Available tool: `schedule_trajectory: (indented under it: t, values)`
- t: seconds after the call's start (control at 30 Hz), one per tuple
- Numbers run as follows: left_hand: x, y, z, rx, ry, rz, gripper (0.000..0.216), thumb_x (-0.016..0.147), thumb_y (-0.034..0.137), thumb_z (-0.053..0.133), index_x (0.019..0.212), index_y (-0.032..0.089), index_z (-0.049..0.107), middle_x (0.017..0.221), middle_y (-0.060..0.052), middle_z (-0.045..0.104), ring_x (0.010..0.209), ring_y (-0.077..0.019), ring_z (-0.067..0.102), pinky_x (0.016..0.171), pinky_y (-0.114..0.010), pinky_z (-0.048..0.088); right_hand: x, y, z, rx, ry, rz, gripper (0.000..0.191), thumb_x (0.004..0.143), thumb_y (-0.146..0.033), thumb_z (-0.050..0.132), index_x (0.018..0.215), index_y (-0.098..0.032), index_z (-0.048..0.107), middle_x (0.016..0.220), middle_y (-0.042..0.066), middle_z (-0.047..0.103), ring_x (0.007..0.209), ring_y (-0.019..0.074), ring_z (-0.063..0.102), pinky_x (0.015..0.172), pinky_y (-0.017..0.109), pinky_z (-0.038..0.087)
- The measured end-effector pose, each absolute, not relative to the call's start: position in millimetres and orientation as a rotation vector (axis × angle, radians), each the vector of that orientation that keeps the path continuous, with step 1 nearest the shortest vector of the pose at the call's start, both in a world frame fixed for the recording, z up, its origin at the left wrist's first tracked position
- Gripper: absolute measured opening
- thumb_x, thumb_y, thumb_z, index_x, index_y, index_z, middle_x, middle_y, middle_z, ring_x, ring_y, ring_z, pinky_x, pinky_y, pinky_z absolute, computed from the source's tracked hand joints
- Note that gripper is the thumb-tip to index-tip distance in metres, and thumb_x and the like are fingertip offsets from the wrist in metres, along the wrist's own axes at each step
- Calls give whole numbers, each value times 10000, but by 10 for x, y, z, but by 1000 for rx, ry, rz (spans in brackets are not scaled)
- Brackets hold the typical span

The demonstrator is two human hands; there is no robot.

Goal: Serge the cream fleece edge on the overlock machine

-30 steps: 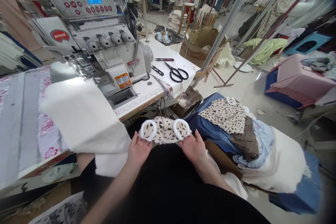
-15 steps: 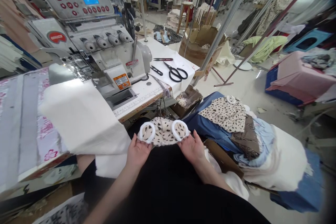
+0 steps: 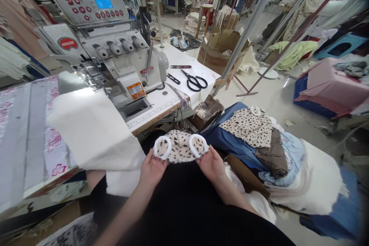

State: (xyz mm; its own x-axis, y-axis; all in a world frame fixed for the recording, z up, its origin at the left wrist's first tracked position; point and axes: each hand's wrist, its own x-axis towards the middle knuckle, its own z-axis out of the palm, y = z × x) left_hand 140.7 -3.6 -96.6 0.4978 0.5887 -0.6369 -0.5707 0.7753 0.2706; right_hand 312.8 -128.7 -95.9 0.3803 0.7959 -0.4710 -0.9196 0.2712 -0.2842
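My left hand (image 3: 152, 169) and my right hand (image 3: 212, 163) together hold a small leopard-print fabric piece (image 3: 180, 150) with two white fluffy rings on it, over my black-clad lap. Each hand grips one end of the piece, thumb near a ring. The piece sits just below the front edge of the sewing table (image 3: 161, 112). An overlock sewing machine (image 3: 115, 57) stands on that table, up and to the left of my hands. White cloth (image 3: 92, 130) hangs over the table edge beside my left hand.
Black scissors (image 3: 194, 80) and thread snips (image 3: 173, 78) lie on the table's right end. To my right is a pile of fabric (image 3: 259, 138) with another leopard-print piece on top. Metal rack poles (image 3: 245, 34), cardboard boxes (image 3: 219, 48) and heaps of cloth stand beyond.
My hands have drawn slightly closer together, bringing the two white rings nearer each other. The view has shifted a little.
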Motion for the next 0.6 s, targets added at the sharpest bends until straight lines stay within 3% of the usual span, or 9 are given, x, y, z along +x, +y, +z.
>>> schedule_trajectory:
  t: [0.37,0.6]
  values:
    - [1397,-33,-952,28,775,691,204,864,226,433,941,138,601,994,-100,640,921,-220,603,793,-404,500,3128,-1278,-977,-596,251,1173,247,871,-238,361,948,-178,588,857,32,698,819,154,645,767,325,511]
    - [1395,-38,-989,24,797,704,177,855,199,449,934,141,596,958,-88,648,912,-216,607,798,-404,500,3126,-1276,-1010,-625,251,1181,257,874,-233,361,1011,-185,574,890,32,698,817,166,647,798,363,501]
